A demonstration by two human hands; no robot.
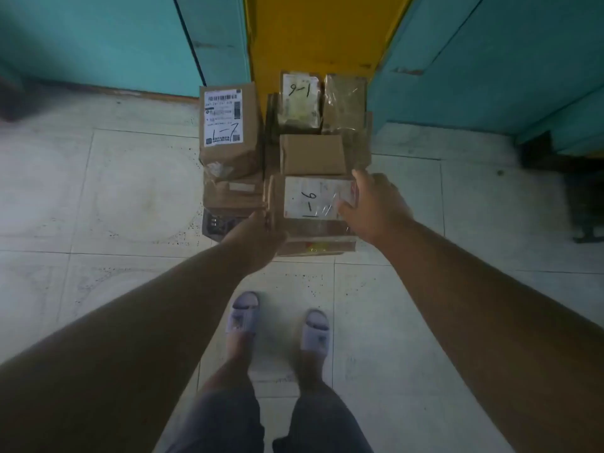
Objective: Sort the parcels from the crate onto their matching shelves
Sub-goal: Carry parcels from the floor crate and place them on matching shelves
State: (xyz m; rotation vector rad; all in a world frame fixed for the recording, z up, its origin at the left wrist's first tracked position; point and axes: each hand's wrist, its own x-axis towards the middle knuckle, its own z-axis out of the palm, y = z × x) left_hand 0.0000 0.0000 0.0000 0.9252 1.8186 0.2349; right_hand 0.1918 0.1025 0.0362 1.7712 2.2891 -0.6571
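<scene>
Head cam: L hand (261, 238) & R hand (376, 207) each grip near box (313, 204) marked 1-6, atop stack on floor (114, 191).

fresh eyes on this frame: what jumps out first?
Both hands on one parcel at centre, marked 1-6 by hand: left hand at its left edge, right hand at its right. Behind it on the tiled floor, more boxes, one marked 1-7. A yellow panel stands between teal ones.

Both bare arms reach forward and down, the left hand (258, 238) curled at a box's near left corner, the right hand (376, 204) spread over its right edge.
</scene>
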